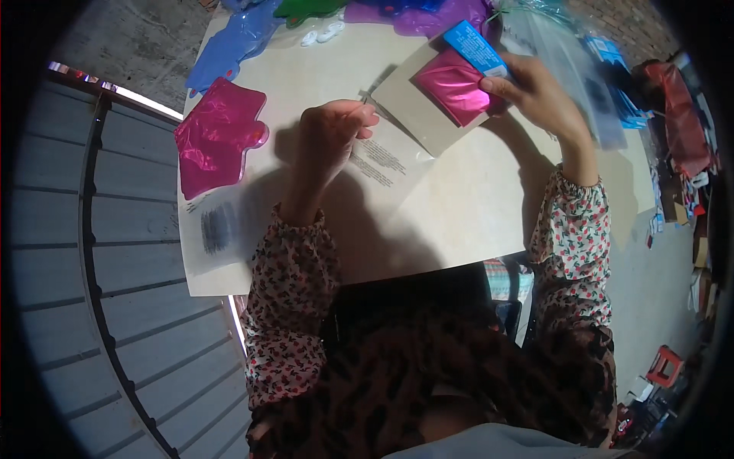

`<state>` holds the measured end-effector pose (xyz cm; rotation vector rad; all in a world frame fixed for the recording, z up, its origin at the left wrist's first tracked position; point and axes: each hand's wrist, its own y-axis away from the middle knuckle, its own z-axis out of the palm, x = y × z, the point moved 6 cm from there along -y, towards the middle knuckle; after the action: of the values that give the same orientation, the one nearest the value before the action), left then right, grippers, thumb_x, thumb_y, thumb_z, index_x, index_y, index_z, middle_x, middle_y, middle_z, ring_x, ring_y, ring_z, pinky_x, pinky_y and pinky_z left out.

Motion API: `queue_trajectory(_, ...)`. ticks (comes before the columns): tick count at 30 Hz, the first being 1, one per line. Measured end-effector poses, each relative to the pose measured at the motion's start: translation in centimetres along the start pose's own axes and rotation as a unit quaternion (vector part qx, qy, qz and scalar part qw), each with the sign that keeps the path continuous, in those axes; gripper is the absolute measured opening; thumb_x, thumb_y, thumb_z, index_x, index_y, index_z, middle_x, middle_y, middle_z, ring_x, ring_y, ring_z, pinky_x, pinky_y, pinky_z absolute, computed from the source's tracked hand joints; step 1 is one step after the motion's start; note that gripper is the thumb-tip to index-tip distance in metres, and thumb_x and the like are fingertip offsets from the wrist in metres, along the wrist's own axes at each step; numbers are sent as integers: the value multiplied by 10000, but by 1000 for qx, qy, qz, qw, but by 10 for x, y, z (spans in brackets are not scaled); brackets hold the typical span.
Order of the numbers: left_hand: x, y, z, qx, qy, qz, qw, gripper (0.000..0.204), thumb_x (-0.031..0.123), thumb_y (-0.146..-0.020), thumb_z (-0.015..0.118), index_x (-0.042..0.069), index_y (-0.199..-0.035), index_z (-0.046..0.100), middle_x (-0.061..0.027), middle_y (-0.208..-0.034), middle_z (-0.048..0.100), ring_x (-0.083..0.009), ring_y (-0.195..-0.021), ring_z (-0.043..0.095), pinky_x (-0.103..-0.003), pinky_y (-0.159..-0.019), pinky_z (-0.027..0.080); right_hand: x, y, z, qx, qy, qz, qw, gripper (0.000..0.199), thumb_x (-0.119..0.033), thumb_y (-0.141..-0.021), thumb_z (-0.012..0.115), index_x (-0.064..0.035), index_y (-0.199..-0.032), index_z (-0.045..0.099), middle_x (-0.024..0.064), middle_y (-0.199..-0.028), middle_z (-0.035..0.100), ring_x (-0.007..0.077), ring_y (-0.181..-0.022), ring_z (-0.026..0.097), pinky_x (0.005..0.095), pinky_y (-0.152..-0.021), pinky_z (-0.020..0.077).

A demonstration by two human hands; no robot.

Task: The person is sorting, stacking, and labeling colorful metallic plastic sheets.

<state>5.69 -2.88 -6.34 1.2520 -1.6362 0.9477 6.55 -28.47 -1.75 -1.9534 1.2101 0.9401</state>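
Note:
My right hand (pixel 535 92) grips a small blue printed card (pixel 472 47), a folded piece of shiny pink foil (pixel 456 88) and a beige cardboard sheet (pixel 405 96) together, thumb on the card's lower end. The foil lies against the cardboard, with the card over its upper right corner. Closed in a pinch, my left hand (pixel 332 134) is at the edge of a clear plastic bag (pixel 386 164) printed with dark text. That bag hangs beside and below the cardboard. Left of my left hand, a flat pink foil balloon (pixel 222 138) with a scalloped edge lies on the table.
Under the pink balloon another printed clear bag (pixel 222 233) lies on the pale table (pixel 413 237). Blue (pixel 237 50), green and purple foil pieces (pixel 428 19) line the far edge, near small white items (pixel 323 33). Clear bags (pixel 569 76) and blue cards (pixel 627 107) lie at right.

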Motion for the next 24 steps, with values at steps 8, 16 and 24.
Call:
queue_trajectory(8,5,3,1,1,10,27,1000,270,178,-869,547,-54,-989,619,-118,-828,675,-129,-669,621,-228,-637,492,6,0,-1,-10,-15,28,999,249,-222,-874,588,24,-905,564,31,-678,572,96,-601,559,246,-569,469)
queue_trajectory(16,8,4,2,-23,13,17,1000,345,191,-887,530,-56,-1127,542,-132,-920,661,-126,-753,623,-208,-674,459,5,1,-2,-21,-27,9,999,226,-207,-875,584,9,-943,572,28,-673,572,97,-588,583,242,-558,497)
queue_trajectory(24,4,4,5,-46,56,16,997,353,165,-873,542,-74,-1133,527,-138,-959,654,-139,-802,629,-214,-721,464,6,1,0,-39,-27,16,999,271,-228,-875,587,21,-982,580,47,-732,593,107,-618,572,247,-581,481)
